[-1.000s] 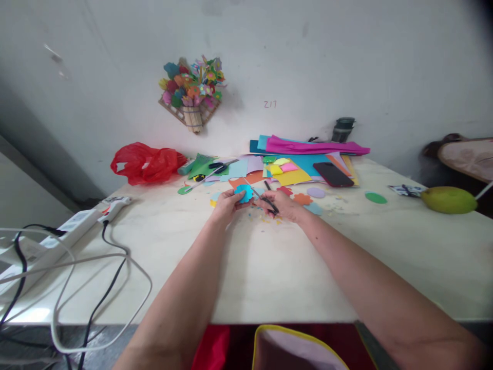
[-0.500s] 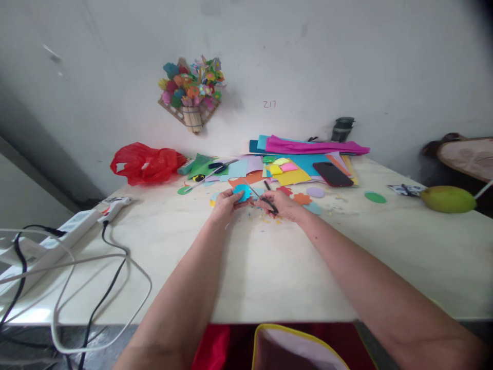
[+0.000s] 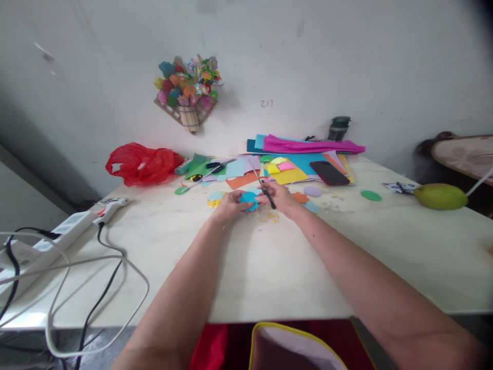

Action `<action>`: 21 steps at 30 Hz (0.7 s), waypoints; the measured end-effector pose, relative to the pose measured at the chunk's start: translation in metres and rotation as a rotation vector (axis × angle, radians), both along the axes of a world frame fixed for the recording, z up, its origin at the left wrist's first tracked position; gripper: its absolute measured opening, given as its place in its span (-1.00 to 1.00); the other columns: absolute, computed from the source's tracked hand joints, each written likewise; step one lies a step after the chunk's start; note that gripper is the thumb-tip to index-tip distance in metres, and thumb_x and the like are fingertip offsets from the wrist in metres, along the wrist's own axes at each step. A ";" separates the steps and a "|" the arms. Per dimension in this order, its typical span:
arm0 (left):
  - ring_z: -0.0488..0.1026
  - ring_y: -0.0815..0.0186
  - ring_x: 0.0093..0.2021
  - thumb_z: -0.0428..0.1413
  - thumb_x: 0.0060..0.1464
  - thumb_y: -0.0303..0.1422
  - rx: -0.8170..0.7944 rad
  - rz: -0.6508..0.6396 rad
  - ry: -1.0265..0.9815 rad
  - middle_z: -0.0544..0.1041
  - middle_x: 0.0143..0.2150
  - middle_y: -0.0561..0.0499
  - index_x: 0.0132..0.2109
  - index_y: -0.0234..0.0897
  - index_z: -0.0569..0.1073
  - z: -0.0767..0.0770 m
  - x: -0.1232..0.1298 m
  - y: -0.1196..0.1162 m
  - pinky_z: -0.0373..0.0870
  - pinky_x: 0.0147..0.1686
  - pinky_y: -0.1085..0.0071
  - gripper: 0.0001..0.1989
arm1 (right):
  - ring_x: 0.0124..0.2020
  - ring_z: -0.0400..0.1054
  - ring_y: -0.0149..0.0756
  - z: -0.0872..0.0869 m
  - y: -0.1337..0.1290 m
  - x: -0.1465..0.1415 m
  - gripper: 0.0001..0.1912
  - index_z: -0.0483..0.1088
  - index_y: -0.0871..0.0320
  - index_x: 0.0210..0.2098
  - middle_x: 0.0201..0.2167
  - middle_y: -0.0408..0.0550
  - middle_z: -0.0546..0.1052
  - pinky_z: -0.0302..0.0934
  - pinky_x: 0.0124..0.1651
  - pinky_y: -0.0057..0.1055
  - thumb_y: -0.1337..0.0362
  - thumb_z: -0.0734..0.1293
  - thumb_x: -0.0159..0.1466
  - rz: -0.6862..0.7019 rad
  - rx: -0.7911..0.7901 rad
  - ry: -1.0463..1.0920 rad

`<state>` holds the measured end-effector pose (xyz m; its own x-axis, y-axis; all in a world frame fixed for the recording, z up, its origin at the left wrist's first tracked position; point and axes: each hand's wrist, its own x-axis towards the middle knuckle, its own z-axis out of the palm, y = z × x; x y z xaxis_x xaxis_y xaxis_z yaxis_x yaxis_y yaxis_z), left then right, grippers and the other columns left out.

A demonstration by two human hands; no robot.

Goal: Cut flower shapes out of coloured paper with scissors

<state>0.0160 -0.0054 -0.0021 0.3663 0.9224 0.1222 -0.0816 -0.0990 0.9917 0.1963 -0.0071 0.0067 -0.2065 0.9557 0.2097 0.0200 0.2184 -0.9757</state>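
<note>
A blue scalloped paper flower (image 3: 249,201) is pinched in my left hand (image 3: 231,206), its fingers closed on the left edge. My right hand (image 3: 280,199) is closed around scissors (image 3: 268,196) with dark handles, their blades pointing up and away from me. The right fingertips also reach the flower's right edge. Small yellow paper scraps (image 3: 271,218) lie on the table just below the hands. Beside the right hand are an orange paper flower (image 3: 300,197) and a lilac paper oval (image 3: 313,191). Yellow and pale blue cut-outs (image 3: 214,199) lie left of the left hand.
Coloured paper sheets (image 3: 295,173), a phone (image 3: 329,173) and a second pair of scissors (image 3: 217,167) lie farther back. A red plastic bag (image 3: 142,164) sits at back left, a power strip (image 3: 73,231) with cables at left, and a green mango-like fruit (image 3: 441,197) at right.
The scissors have swung from beside the flower to point upward, away from the paper. The blue flower has come lower and right, and my right fingertips now meet its edge.
</note>
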 end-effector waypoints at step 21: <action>0.49 0.34 -0.45 0.37 -0.42 -0.48 -0.192 0.012 -0.242 0.54 -0.47 0.04 -0.41 -0.36 0.45 -0.002 0.002 0.001 0.43 -0.29 0.37 -0.68 | -0.63 0.30 -0.44 0.000 -0.002 -0.004 -0.65 0.29 0.16 -0.37 -0.67 -0.28 0.37 0.21 -0.53 -0.50 0.35 0.41 -0.17 -0.082 -0.078 0.080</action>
